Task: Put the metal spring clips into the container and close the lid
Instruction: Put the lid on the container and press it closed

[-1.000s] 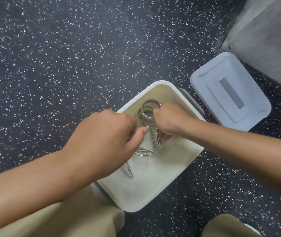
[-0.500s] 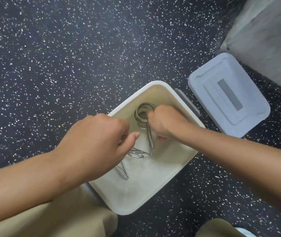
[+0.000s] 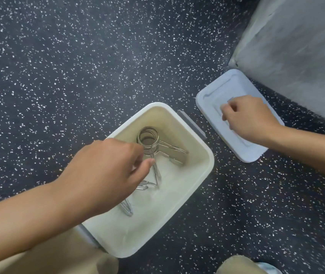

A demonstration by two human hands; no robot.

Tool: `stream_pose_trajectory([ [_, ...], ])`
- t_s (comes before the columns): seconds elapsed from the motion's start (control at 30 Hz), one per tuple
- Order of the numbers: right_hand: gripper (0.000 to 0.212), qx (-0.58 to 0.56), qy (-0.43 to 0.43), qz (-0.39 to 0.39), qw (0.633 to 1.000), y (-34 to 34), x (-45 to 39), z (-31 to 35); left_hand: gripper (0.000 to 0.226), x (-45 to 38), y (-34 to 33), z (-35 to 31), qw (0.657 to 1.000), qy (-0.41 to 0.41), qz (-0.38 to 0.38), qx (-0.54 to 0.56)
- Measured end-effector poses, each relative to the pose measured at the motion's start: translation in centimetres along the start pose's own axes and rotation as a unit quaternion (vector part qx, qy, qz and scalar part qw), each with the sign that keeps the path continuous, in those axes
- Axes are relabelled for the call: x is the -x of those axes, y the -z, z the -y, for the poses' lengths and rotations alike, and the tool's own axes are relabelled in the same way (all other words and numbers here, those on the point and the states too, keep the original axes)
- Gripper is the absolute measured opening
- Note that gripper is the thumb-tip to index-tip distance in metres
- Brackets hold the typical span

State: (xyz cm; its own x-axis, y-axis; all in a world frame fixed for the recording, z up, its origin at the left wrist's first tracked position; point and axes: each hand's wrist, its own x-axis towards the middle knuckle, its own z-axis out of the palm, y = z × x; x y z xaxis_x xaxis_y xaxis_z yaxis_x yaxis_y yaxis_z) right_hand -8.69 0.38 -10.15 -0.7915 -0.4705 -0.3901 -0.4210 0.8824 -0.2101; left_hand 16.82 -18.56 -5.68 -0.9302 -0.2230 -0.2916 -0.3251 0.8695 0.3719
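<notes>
Surface: dark speckled floor (image 3: 78, 66); it carries the container and the lid. A pale grey block (image 3: 296, 46) stands at the top right edge of the view.
Container: white rectangular plastic container (image 3: 207, 165) with rounded corners and smooth walls, open, with grey latch tabs on its short ends. It lies in the middle of the floor area in view.
Spring clips: bright metal spring clips (image 3: 149, 139), each a wire coil with long straight handle legs. They lie inside the container, toward its far end; the exact count cannot be told.
Lid: pale blue-grey lid (image 3: 207, 99), flat, with rounded corners and a raised panel. It lies on the floor just beside the container's right side, apart from it.
Left hand: left hand (image 3: 102, 171) is inside the container, fingers curled at a clip leg; whether they grip it cannot be told.
Right hand: right hand (image 3: 250, 117) rests on top of the lid, fingers bent downward onto the panel; a firm grasp is not evident.
Progress: judged well advanced. No clip shows on the floor.
Remaining: withdraw the left hand, lift the lid, seat it on the rim and press it shut.
</notes>
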Motion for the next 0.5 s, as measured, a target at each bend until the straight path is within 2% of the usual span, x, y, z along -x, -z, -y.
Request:
stream_pose_trajectory([
  [0.1,0.023,0.012,-0.062,-0.002,0.998,-1.9,-2.7,-5.1,0.048,-0.1,-0.3,-0.4,1.000,-0.008,0.001,-0.002],
  [0.23,0.040,0.043,-0.103,-0.003,0.994,-4.0,-4.7,-7.8,0.049,0.2,-0.5,-0.7,1.000,-0.009,0.009,0.000],
  [0.4,0.042,0.082,-0.125,-0.030,0.988,-5.9,-5.8,-8.8,0.045,0.4,-0.6,-1.4,1.000,-0.018,0.019,0.001],
  [0.5,0.046,0.078,-0.135,-0.015,0.988,-5.6,-6.6,-8.8,0.047,0.6,-0.5,-1.2,0.999,-0.022,0.026,-0.003],
])
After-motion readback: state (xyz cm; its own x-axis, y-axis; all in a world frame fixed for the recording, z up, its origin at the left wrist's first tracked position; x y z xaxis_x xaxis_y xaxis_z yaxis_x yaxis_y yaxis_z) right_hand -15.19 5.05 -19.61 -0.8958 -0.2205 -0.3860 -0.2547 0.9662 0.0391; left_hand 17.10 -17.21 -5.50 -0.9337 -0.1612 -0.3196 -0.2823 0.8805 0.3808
